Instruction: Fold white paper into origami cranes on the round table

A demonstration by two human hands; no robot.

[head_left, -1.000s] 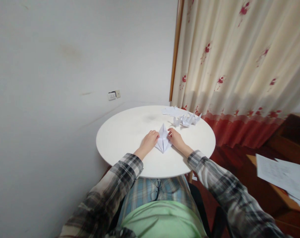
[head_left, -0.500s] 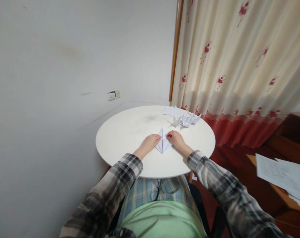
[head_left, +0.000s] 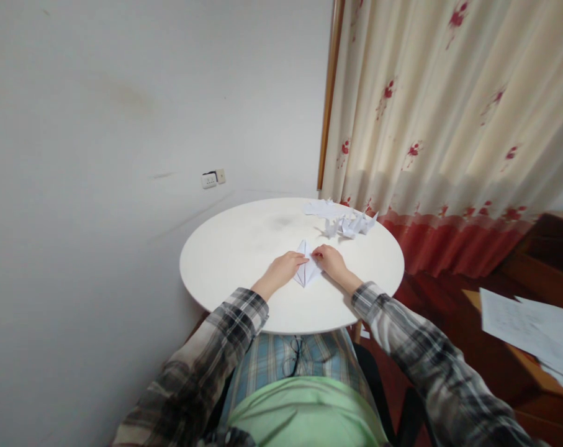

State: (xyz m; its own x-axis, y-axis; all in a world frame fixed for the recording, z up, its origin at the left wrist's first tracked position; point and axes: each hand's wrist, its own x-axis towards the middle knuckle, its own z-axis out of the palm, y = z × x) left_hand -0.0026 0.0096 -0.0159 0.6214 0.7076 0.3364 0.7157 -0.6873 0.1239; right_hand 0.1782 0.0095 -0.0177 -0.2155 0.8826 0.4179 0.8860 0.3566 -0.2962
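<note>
A white, partly folded paper piece [head_left: 306, 273] lies on the round white table [head_left: 234, 248] in front of me. My left hand [head_left: 281, 268] rests on its left side with a finger stretched across the paper, pressing it flat. On the paper's upper right edge my right hand [head_left: 330, 262] has its fingers curled and pinched.
Several finished folded paper figures [head_left: 349, 225] and a loose sheet [head_left: 321, 208] sit at the table's far right. A curtain [head_left: 449, 124] hangs behind. Paper sheets [head_left: 527, 329] lie on a wooden surface at the right. The wall with a socket [head_left: 213, 179] is at the left.
My left hand has slid rightward, its finger now reaching over the paper's middle. A flap has been folded inward, so the paper looks narrower. My right hand has barely moved.
</note>
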